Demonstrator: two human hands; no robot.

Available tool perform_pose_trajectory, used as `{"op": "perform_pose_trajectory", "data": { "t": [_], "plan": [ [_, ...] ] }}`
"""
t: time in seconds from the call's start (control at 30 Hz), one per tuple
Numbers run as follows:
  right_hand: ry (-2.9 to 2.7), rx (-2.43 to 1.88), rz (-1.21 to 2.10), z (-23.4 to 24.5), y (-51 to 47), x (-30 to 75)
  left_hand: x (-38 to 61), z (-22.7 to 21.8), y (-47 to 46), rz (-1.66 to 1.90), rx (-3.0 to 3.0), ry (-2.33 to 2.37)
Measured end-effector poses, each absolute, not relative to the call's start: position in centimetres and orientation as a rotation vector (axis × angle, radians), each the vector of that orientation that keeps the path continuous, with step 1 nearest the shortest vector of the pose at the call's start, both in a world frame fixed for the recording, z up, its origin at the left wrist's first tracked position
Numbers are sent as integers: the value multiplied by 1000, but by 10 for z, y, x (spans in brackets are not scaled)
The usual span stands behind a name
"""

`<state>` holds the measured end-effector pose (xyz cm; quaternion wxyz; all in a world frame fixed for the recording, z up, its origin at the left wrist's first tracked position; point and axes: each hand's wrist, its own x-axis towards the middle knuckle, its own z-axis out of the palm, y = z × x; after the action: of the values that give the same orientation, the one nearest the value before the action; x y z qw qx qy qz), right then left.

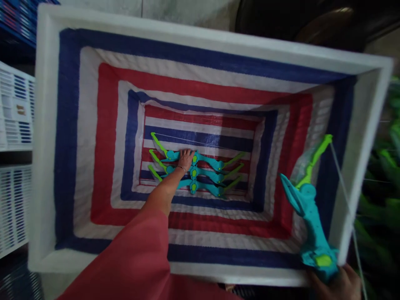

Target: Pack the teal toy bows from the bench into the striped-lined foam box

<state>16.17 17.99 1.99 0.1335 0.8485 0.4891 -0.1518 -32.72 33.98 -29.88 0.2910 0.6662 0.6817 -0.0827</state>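
Note:
I look down into a deep white box [200, 39] lined with a red, white and blue striped bag. Three teal and green toy bows [206, 173] lie side by side on its bottom. My left hand [185, 158], arm stretched down into the box in a pink sleeve, rests on the upper bows with fingers laid flat on them. My right hand [339, 283] is at the lower right by the box rim, closed round the grip of another teal and green toy bow [309, 208] that points up, its string running beside it.
White slatted crates [14, 125] stand to the left of the box. A blurred heap of green toy parts [384, 187] lies to the right. A dark round object [312, 21] is beyond the far rim.

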Motion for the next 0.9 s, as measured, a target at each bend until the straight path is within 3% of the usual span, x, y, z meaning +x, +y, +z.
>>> {"op": "perform_pose_trajectory", "data": {
  "t": [0.3, 0.5, 0.7, 0.9],
  "plan": [
    [1696, 2725, -443, -2, 168, 157, -297, -233, 322, -245, 1621, 1815],
    [1949, 2768, -373, -9, 164, 147, -235, -159, 271, -217, 1645, 1404],
    [2241, 2717, -325, 68, 163, 122, -172, -36, 237, 55, 1645, 1146],
    [2610, 2458, -688, 158, 182, 72, -122, 80, 207, 812, 1397, 576]
  ]
}}
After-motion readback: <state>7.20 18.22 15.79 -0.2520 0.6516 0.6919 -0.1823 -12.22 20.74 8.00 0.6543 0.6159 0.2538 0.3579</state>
